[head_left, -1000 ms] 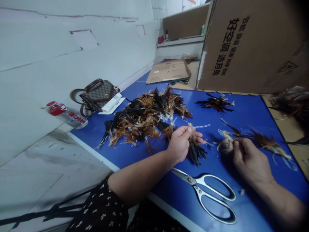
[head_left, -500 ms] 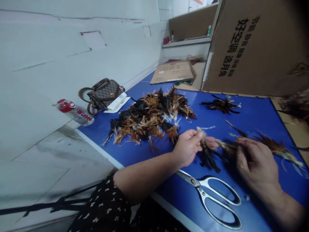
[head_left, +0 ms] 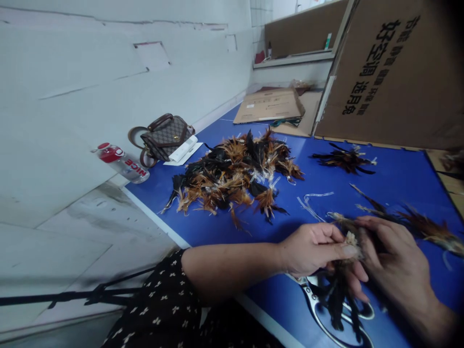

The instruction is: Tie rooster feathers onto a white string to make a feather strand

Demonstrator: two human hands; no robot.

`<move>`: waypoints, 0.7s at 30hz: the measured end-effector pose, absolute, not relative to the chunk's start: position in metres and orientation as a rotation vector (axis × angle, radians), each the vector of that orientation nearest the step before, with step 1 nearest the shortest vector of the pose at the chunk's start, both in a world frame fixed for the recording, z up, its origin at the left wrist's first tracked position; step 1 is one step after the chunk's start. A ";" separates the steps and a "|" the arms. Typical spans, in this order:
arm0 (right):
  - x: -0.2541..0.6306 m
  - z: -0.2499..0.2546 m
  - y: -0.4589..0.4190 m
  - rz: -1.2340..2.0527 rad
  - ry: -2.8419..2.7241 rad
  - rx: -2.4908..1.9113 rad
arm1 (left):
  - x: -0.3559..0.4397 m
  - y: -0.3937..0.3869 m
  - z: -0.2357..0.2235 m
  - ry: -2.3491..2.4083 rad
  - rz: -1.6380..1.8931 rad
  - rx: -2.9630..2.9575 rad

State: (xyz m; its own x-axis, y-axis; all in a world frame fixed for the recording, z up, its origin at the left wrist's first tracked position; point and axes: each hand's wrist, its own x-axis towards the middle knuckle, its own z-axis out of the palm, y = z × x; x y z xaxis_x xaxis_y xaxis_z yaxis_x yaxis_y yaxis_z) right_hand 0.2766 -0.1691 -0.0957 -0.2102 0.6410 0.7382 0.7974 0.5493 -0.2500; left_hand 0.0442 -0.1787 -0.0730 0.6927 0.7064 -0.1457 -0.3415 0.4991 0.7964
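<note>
My left hand (head_left: 322, 249) pinches a bunch of black and brown feathers (head_left: 337, 299) by its pale quill ends, with the dark tips hanging down. Close against it, my right hand (head_left: 397, 263) has its fingers curled around another feather (head_left: 340, 220), blurred and partly hidden by the fingers. Under the hanging tips lie metal scissors (head_left: 311, 296), their blades mostly covered by my left hand. Just beyond my hands are clear thin strips (head_left: 308, 205) on the blue tabletop. More brown feathers (head_left: 431, 224) lie to the right of my right hand.
A large pile of black and brown feathers (head_left: 232, 174) covers the table's middle left. A small feather bunch (head_left: 344, 158) lies farther back. A handbag (head_left: 168, 137), a plastic bottle (head_left: 125, 164) and flat cardboard (head_left: 270, 104) sit along the wall side. A big cardboard panel (head_left: 384, 72) stands behind.
My left hand has moved right and nearer with its bunch, now over the scissors. My right hand has come alongside it with its feather. Clear strips now show where my left hand was.
</note>
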 end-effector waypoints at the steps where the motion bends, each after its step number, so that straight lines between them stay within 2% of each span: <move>1: 0.276 -0.095 -0.170 -0.219 -1.940 -1.168 | 0.043 -0.180 -0.072 0.498 0.644 0.840; 4: 0.271 -0.086 -0.171 -0.156 -1.976 -1.170 | 0.042 -0.181 -0.071 0.399 0.482 0.886; 11: 0.231 -0.049 -0.153 -0.011 -2.173 -0.978 | 0.061 -0.167 -0.086 -0.090 -0.214 0.840; 16: 0.165 -0.053 -0.131 0.196 -2.363 -1.004 | 0.071 -0.161 -0.083 -0.122 -0.333 0.786; 21: 0.135 -0.062 -0.117 0.313 -2.289 -0.989 | 0.066 -0.151 -0.071 -0.083 -0.280 0.850</move>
State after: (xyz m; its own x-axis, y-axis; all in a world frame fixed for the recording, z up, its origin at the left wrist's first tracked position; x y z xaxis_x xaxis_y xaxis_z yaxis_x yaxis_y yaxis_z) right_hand 0.1352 -0.1170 -0.0616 -0.5287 0.7215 0.4471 0.5748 0.6919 -0.4368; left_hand 0.0663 -0.1510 -0.0710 0.9602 -0.2766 -0.0391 0.2109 0.6260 0.7507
